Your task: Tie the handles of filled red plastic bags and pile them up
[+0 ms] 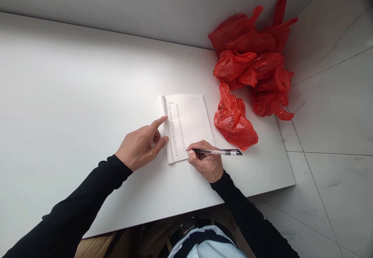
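A white notepad [195,122] lies on the table, its left edge folded or rolled over. Two columns of handwritten numbers run down the left part of its page. My right hand [205,161] grips a pen [221,152] with a clear barrel and black grip, its tip on the page at the bottom of the second column. At the pad's left edge rests my left hand [142,143], with index finger and thumb apart and touching the paper. Its other fingers are curled under, and it holds nothing.
One knotted red plastic bag [236,122] sits just right of the notepad. Behind it several more red bags [250,52] are heaped in the corner against the walls. The white table [58,95] ends at a front edge near my body, with tiled surface [335,110] at the right.
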`<action>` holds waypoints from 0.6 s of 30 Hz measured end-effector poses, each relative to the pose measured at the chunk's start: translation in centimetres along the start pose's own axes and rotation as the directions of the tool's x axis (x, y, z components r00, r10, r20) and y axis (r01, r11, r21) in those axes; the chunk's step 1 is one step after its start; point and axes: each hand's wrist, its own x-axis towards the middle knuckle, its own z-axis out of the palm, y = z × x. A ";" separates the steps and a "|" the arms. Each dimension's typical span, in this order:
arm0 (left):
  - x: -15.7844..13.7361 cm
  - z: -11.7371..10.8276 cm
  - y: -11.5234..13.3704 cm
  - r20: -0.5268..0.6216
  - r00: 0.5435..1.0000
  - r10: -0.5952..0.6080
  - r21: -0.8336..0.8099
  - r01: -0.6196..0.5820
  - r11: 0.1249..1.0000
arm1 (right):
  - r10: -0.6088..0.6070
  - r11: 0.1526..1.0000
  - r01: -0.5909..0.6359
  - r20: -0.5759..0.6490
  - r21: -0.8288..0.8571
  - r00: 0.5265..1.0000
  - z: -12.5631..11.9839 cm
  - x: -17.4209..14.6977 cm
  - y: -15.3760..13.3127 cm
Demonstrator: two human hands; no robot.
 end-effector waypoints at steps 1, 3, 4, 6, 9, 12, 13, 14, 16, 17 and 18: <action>0.0 0.0 0.0 -0.002 1.000 0.001 0.000 -0.001 1.000 | 0.002 1.000 -0.002 0.001 -0.002 1.000 0.0 0.0 0.0; 0.0 0.0 0.0 -0.002 1.000 0.000 0.000 0.000 1.000 | 0.003 1.000 -0.003 0.002 -0.006 1.000 0.0 0.0 0.0; 0.0 -0.1 0.0 0.000 1.000 0.000 0.001 0.000 1.000 | 0.002 1.000 -0.002 0.003 -0.008 1.000 0.0 0.1 -0.1; 0.0 0.0 0.0 0.000 1.000 -0.001 0.003 0.001 1.000 | -0.001 1.000 0.001 0.006 -0.009 1.000 -0.1 0.1 -0.1; 0.0 0.0 0.0 -0.001 1.000 0.003 0.003 -0.003 1.000 | -0.007 1.000 0.007 0.008 -0.009 1.000 -0.1 0.1 -0.1; 0.0 0.1 0.0 -0.004 1.000 0.006 0.005 -0.006 1.000 | -0.011 1.000 0.011 0.001 -0.009 1.000 0.0 0.1 0.0; 0.0 0.1 0.0 -0.003 1.000 0.005 0.005 -0.005 1.000 | -0.011 1.000 0.011 -0.001 -0.010 1.000 0.0 0.1 0.0; 0.0 0.1 0.0 -0.001 1.000 0.002 0.005 -0.002 1.000 | -0.011 1.000 0.011 -0.004 -0.010 1.000 0.0 0.1 0.0; 0.0 0.0 0.0 0.003 1.000 -0.002 0.004 0.002 1.000 | -0.010 1.000 0.010 -0.008 -0.009 1.000 0.0 0.0 0.0; 0.0 0.0 0.0 0.003 1.000 -0.001 0.004 0.001 1.000 | -0.009 1.000 0.009 -0.009 -0.008 1.000 0.0 0.0 0.0; 0.0 0.0 0.0 0.003 1.000 0.000 0.004 0.000 1.000 | -0.009 1.000 0.009 -0.010 -0.006 1.000 0.0 0.0 -0.1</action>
